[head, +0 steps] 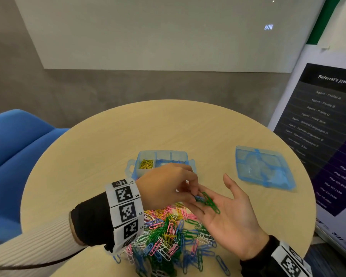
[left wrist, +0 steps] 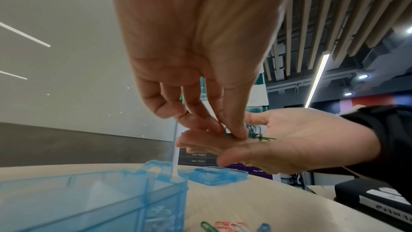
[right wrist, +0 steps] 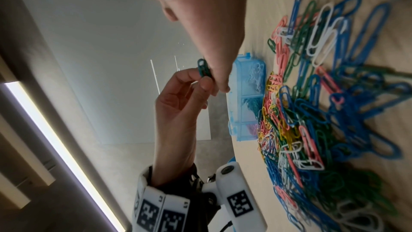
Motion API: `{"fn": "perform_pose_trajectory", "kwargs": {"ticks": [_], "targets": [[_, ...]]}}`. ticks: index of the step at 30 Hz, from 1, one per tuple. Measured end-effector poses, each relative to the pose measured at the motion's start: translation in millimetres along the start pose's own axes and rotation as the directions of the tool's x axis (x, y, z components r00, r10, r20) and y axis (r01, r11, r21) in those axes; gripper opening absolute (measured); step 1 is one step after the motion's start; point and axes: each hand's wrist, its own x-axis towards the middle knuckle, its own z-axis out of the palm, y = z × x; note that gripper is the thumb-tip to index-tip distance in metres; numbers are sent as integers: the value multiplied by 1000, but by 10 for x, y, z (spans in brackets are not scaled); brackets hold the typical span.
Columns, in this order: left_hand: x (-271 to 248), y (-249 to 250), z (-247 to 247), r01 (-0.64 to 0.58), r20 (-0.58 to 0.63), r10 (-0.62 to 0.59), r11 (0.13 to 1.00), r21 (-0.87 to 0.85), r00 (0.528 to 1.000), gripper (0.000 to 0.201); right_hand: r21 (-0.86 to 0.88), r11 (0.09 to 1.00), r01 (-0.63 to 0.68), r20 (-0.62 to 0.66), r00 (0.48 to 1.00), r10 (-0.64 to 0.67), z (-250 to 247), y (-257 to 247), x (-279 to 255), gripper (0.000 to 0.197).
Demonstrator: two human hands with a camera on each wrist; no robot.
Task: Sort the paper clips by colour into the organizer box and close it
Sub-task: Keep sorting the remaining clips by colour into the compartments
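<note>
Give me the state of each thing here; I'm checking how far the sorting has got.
Box: open, yellow clips in one compartment.
Lid: off, lying on the table to the box's right.
Pile: unsorted, mixed colours, loose on the table.
Green clips: lying on the right palm.
Right hand: flat, palm up.
Left hand: pinches clips on the right palm.

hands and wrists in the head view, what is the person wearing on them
Both hands are bare: the left hand and the right hand. Each wrist carries a white band of square black-and-white marker tiles, over a black cuff. The left arm has a cream ribbed sleeve, with a thin dark cable trailing from the band. A white camera mount sits on the left wrist.
</note>
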Motion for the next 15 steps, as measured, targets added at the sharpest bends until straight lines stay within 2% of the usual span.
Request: {"fn": "perform_pose_trajectory", "kwargs": {"ticks": [5, 10, 15], "targets": [[-17, -17, -23, 32, -59, -42, 986, -164, 997, 12, 5, 999, 33, -85, 996, -32, 1, 17, 5, 70], [-17, -15, 3, 60, -98, -82, 977, -206, 992, 19, -44, 999, -7, -17, 1000, 7, -6, 18, 10, 68], [-24, -19, 5, 80, -120, -114, 962, -262, 986, 17, -25, 1000, -19, -6, 1000, 19, -22, 19, 25, 69]]}}
